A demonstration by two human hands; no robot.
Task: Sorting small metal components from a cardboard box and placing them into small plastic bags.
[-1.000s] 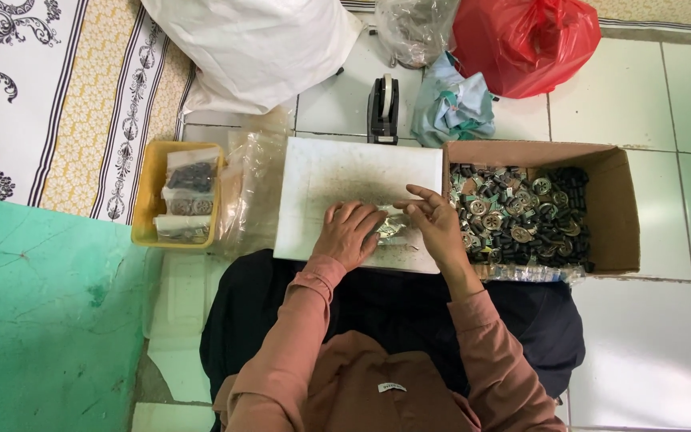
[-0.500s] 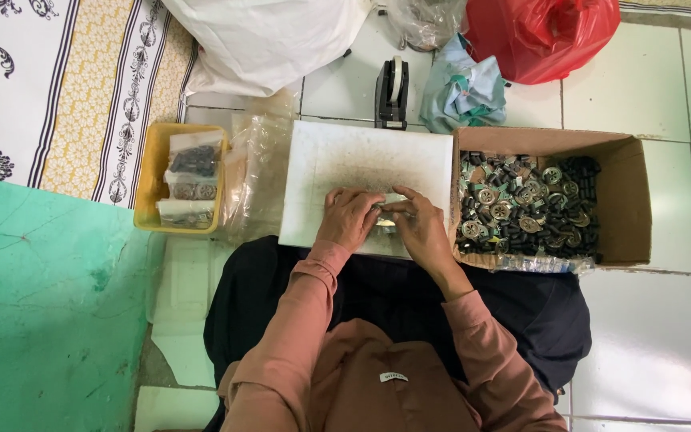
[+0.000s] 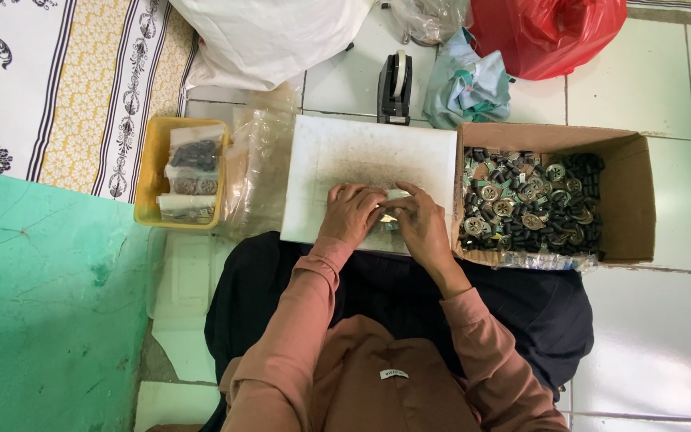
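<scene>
- Nearest the camera: person seated on the floor, pinkish-brown sleeves, dark cloth over the lap; both forearms run fwd and converge on one spot.
- Left hand (image 3: 351, 212) lies knuckles-up on the near edge of the white board (image 3: 377, 148), fingers curled in toward the mid-line; looks pinched on the small clear packet (image 3: 391, 210), tho the grip itself is hidden under the fingers.
- Right hand (image 3: 419, 224) sits just right of it, fingertips touching the same packet from the other side; fingers narrow, curled, not spread.
- Key relation: packet lies between the two hands, i.e. right of the left hand and left of the right one, about equally near both. Long axis seems to run left-right across the board, but too little shows to be sure.
- Packet contents: can't tell, mostly covered.
- Board is grey-smudged in the middle, bare at its far half.
- Right of the board, touching or just beside it: open cardboard box (image 3: 633, 192) packed w/ dark round parts (image 3: 529, 200); right hand is the nearer one to it.
- Left of the board: crumpled clear plastic sheets (image 3: 261, 176), then a yellow tray (image 3: 147, 172) holding filled packets (image 3: 189, 172); left hand is nearer, but well apart.
- Farther back: black tape dispenser (image 3: 396, 88) past the board's far edge, a bluish cloth bundle (image 3: 467, 84), a red plastic bag (image 3: 545, 32), a big white sack (image 3: 265, 36).
</scene>
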